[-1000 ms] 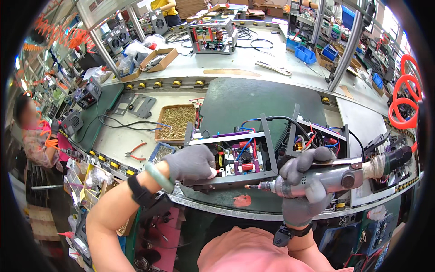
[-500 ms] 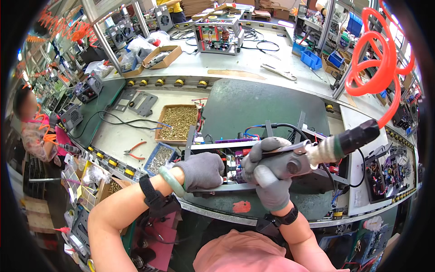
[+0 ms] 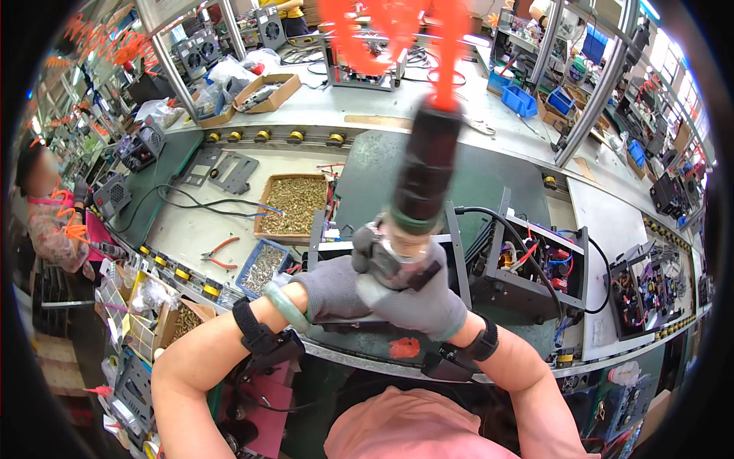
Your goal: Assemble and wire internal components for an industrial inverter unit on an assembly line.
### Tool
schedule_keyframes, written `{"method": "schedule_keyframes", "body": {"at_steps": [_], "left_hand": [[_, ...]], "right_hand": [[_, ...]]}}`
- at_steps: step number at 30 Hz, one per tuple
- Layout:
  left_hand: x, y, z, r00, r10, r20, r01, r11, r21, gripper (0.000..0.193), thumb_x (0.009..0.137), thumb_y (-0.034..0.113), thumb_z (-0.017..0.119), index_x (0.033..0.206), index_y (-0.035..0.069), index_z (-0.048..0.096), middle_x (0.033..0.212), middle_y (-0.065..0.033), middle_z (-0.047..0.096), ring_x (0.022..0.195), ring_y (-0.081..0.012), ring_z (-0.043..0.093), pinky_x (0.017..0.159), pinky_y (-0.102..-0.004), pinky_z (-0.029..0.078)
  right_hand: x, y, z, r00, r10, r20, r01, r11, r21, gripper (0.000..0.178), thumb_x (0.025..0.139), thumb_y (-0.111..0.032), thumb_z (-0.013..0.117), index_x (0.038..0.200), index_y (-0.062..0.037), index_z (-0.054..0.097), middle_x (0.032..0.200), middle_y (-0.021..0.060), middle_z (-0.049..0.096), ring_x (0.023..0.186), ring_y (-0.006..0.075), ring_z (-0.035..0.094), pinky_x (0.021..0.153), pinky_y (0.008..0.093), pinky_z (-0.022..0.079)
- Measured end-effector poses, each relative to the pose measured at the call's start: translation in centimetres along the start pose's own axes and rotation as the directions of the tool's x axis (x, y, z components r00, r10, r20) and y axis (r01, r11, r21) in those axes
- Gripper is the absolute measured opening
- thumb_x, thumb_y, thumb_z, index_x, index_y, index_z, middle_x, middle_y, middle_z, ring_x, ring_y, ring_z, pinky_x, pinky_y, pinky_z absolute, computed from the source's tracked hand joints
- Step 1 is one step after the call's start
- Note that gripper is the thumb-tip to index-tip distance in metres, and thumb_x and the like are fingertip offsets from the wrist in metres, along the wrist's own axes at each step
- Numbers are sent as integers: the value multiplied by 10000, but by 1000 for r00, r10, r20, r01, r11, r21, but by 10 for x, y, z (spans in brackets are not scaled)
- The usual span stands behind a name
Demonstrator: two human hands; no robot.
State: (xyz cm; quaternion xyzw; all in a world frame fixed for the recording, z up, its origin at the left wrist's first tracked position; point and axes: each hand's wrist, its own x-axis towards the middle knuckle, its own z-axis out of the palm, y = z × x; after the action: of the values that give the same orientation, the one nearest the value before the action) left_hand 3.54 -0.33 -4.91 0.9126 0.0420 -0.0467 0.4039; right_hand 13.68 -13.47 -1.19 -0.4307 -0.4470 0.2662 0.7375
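My right hand, in a grey glove, is closed around an air-powered screwdriver. The tool's black rear end and red coiled hose point away from me and blur with motion. My left hand, also gloved, rests close against it over the near side of an open metal equipment chassis. Its fingers are largely hidden behind my right hand and the tool, as is the tool's tip. A second open chassis with circuit boards and red and blue wires stands to the right.
Left of the chassis are a cardboard box of brass-coloured fasteners, a blue bin of silver screws and red-handled pliers. More open units stand at the far right. A co-worker is at the left.
The screwdriver has swung from pointing right to pointing away from me, and my right hand has moved left against my left hand. The hose has shifted left too.
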Motion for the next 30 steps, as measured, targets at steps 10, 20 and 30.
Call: {"method": "schedule_keyframes", "body": {"at_steps": [10, 20, 30], "left_hand": [[-1, 8, -2, 972, -231, 34, 226, 968, 107, 223, 773, 168, 598, 899, 98, 768, 858, -185, 723, 872, -350, 707, 806, -422, 551], [-7, 33, -16, 955, -250, 163, 247, 968, 39, 511, 776, 154, 834, 1255, 138, 656, 1309, -76, 633, 1214, -217, 589, 1074, -366, 441], [-78, 69, -22, 726, -570, -386, -150, 417, -897, 324, 919, 111, 526, 1222, 46, 619, 915, -3, 600, 715, -78, 560, 642, -224, 497]], "right_hand": [[-8, -17, -12, 958, -201, 204, 244, 946, -214, 322, 748, 72, 671, 1017, -72, 571, 918, 8, 617, 807, 102, 605, 726, 277, 535], [6, -10, -3, 973, 14, 229, 35, 977, -211, 314, 744, -20, 727, 1038, -3, 618, 896, 47, 671, 805, 94, 623, 747, 269, 517], [-8, -72, -17, 996, -55, 74, 50, 996, 75, 434, 798, -22, 716, 1189, -71, 533, 954, 59, 584, 822, 144, 586, 708, 310, 519]]}}
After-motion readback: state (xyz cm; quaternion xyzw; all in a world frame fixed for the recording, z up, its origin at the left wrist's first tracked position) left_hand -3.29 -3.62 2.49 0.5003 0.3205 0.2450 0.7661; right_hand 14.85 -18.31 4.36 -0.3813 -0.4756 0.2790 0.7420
